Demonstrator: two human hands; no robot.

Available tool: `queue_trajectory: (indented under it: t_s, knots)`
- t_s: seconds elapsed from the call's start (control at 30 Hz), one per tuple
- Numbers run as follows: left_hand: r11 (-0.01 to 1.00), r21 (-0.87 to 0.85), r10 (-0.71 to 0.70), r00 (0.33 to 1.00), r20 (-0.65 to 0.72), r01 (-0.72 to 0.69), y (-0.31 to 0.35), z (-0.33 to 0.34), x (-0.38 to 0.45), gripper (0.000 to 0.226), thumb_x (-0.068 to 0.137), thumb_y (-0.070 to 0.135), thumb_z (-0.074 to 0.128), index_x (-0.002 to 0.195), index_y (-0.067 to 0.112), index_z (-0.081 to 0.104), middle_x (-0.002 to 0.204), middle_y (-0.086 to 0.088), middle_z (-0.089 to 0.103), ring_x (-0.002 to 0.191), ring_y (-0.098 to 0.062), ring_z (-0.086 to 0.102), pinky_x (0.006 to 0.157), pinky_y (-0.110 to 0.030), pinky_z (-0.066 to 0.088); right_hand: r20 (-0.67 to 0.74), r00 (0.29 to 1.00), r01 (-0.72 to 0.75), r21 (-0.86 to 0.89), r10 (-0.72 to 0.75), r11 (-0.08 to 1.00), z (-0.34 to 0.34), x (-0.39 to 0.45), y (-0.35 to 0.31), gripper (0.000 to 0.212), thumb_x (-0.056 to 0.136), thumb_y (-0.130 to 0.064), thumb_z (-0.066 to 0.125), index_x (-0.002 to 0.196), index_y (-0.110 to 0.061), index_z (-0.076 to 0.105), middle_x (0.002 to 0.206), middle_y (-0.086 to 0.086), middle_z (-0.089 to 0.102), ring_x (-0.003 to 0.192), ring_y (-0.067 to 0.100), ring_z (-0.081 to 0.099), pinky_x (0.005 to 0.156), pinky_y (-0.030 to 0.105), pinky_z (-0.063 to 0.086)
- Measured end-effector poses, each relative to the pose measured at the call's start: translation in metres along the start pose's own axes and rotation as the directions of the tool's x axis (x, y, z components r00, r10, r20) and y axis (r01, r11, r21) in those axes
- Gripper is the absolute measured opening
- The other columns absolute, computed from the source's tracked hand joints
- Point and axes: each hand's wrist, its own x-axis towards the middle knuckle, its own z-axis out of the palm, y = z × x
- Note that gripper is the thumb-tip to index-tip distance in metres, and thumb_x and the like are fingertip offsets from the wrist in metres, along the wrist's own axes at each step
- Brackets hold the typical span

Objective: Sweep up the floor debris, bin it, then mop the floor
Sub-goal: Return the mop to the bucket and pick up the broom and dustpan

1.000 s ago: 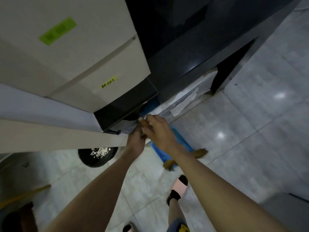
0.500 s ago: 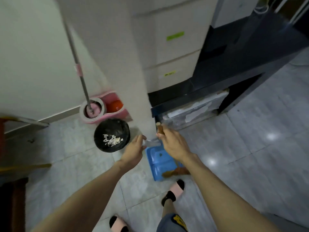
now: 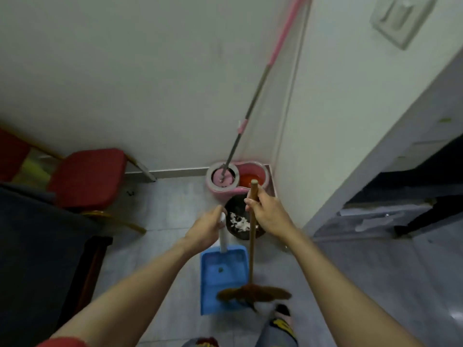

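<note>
My left hand [image 3: 206, 227] grips the white handle of a blue dustpan [image 3: 221, 274], which hangs low over the floor. My right hand [image 3: 266, 211] holds the wooden stick of a brown broom [image 3: 253, 293], near its top; the bristles sit at the dustpan's front edge. Just beyond both hands stands a black bin [image 3: 234, 216] with white scraps inside. Behind it, in the corner, is a pink mop bucket [image 3: 235, 177] with the mop [image 3: 251, 106] standing in it, its handle leaning up the wall.
A red chair [image 3: 89, 176] stands against the wall at left, with a dark piece of furniture [image 3: 37, 246] in front of it. A white wall corner [image 3: 325, 159] and a dark cabinet base [image 3: 400, 209] are at right. Grey tiled floor [image 3: 160, 209] lies between.
My view has swung left and up from the cabinet to the corner. Both hands have risen with broom and dustpan and now sit right in front of the bin.
</note>
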Motion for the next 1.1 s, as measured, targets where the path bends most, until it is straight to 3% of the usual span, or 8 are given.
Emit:
queue_trajectory:
  t_s: [0.13, 0.27, 0.43, 0.57, 0.7, 0.8, 0.87, 1.1]
  knots:
    - [0.998, -0.003, -0.068, 0.994, -0.088, 0.068, -0.059, -0.052, 0.003, 0.023, 0.093, 0.009, 0.047, 0.112, 0.021, 0.047, 0.108, -0.004, 0.06, 0.095, -0.023, 0.059, 0.082, -0.042, 0.053, -0.002, 0.996, 0.094, 0.013, -0.094, 0.996, 0.052, 0.04, -0.048, 0.012, 0.098, -0.032, 0.048, 0.108, -0.028, 0.052, 0.085, -0.005, 0.069, 0.077, 0.011, 0.066, 0.072, 0.032, 0.053]
    - [0.991, -0.052, -0.128, 0.98, -0.15, 0.122, -0.117, -0.089, 0.025, 0.021, 0.094, 0.01, 0.048, 0.112, 0.021, 0.049, 0.11, -0.003, 0.059, 0.098, -0.022, 0.058, 0.078, -0.034, 0.049, -0.005, 0.994, 0.107, 0.069, -0.107, 0.992, 0.093, 0.096, -0.078, 0.008, 0.099, -0.029, 0.047, 0.101, -0.027, 0.054, 0.079, -0.008, 0.065, 0.072, 0.001, 0.061, 0.064, 0.02, 0.046]
    - [0.971, -0.167, -0.202, 0.964, -0.174, 0.173, -0.192, -0.138, 0.073, 0.023, 0.095, 0.004, 0.047, 0.109, 0.021, 0.051, 0.109, -0.001, 0.058, 0.096, -0.017, 0.056, 0.078, -0.026, 0.042, -0.039, 0.996, 0.089, 0.071, -0.087, 0.994, 0.126, 0.201, -0.108, 0.013, 0.1, -0.03, 0.046, 0.103, -0.021, 0.055, 0.086, -0.002, 0.068, 0.079, 0.017, 0.065, 0.075, 0.04, 0.054]
    - [0.96, -0.214, -0.224, 0.955, -0.193, 0.182, -0.236, -0.175, 0.131, 0.015, 0.095, 0.012, 0.052, 0.108, 0.018, 0.054, 0.102, 0.0, 0.06, 0.091, -0.017, 0.056, 0.074, -0.024, 0.038, -0.013, 0.997, 0.071, 0.058, -0.07, 0.996, 0.141, 0.281, -0.13, 0.014, 0.099, -0.032, 0.046, 0.1, -0.021, 0.055, 0.088, -0.004, 0.067, 0.081, 0.016, 0.064, 0.073, 0.039, 0.051]
    - [0.952, -0.246, -0.228, 0.956, -0.184, 0.179, -0.266, -0.203, 0.195, 0.019, 0.093, 0.008, 0.054, 0.111, 0.014, 0.056, 0.107, -0.003, 0.061, 0.096, -0.017, 0.057, 0.08, -0.022, 0.04, -0.011, 1.0, 0.024, 0.099, -0.023, 0.995, 0.151, 0.348, -0.148, 0.014, 0.099, -0.031, 0.047, 0.1, -0.021, 0.057, 0.086, -0.004, 0.066, 0.08, 0.014, 0.063, 0.076, 0.041, 0.054]
    - [0.943, -0.273, -0.239, 0.957, -0.164, 0.188, -0.295, -0.22, 0.244, 0.022, 0.09, -0.001, 0.055, 0.11, 0.01, 0.057, 0.109, -0.007, 0.061, 0.096, -0.016, 0.056, 0.077, -0.003, 0.038, 0.001, 1.0, -0.018, 0.086, 0.018, 0.996, 0.166, 0.391, -0.156, 0.014, 0.1, -0.03, 0.046, 0.1, -0.02, 0.056, 0.086, 0.0, 0.065, 0.078, 0.016, 0.062, 0.076, 0.042, 0.054]
    - [0.935, -0.295, -0.243, 0.96, -0.141, 0.194, -0.32, -0.227, 0.278, 0.024, 0.088, -0.006, 0.054, 0.109, 0.006, 0.058, 0.107, -0.012, 0.061, 0.093, -0.017, 0.056, 0.073, 0.001, 0.035, -0.007, 1.0, -0.029, 0.077, 0.03, 0.997, 0.178, 0.42, -0.159, 0.015, 0.1, -0.028, 0.046, 0.1, -0.017, 0.056, 0.085, 0.001, 0.065, 0.077, 0.016, 0.062, 0.073, 0.039, 0.053]
    - [0.94, -0.295, -0.184, 0.983, -0.01, 0.173, -0.402, -0.239, 0.375, 0.023, 0.086, -0.005, 0.054, 0.106, 0.005, 0.059, 0.106, -0.013, 0.063, 0.098, -0.028, 0.059, 0.085, -0.039, 0.049, -0.025, 0.987, -0.156, 0.105, 0.159, 0.982, 0.226, 0.504, -0.159, 0.01, 0.1, -0.021, 0.047, 0.098, -0.016, 0.055, 0.083, -0.003, 0.064, 0.078, 0.007, 0.061, 0.067, 0.021, 0.047]
